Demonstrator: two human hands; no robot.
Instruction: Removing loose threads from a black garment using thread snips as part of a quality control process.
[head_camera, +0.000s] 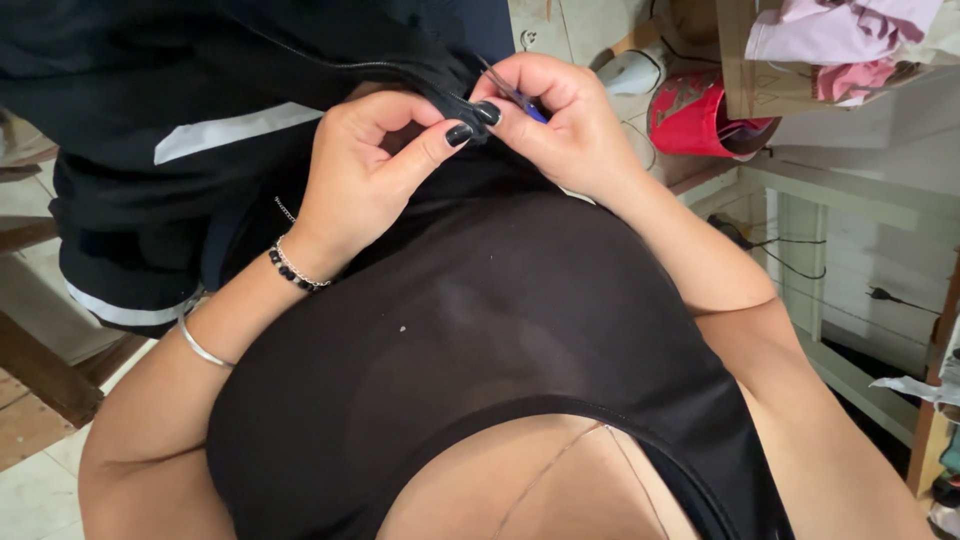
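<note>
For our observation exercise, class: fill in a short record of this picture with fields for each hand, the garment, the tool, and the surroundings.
left hand: pinches the black fabric edge between thumb and fingers; bead bracelet and metal bangle on that arm
right hand: grips a small blue-handled tool, its tip at the fabric
garment: black jacket with pale stripes and a zip, held up in front of the person
tool type: too hidden to tell
surroundings: red container and a cardboard box of pink cloth on a white shelf

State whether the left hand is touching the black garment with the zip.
Touching: the head view shows the left hand pinching the black garment between thumb and forefinger.
</note>
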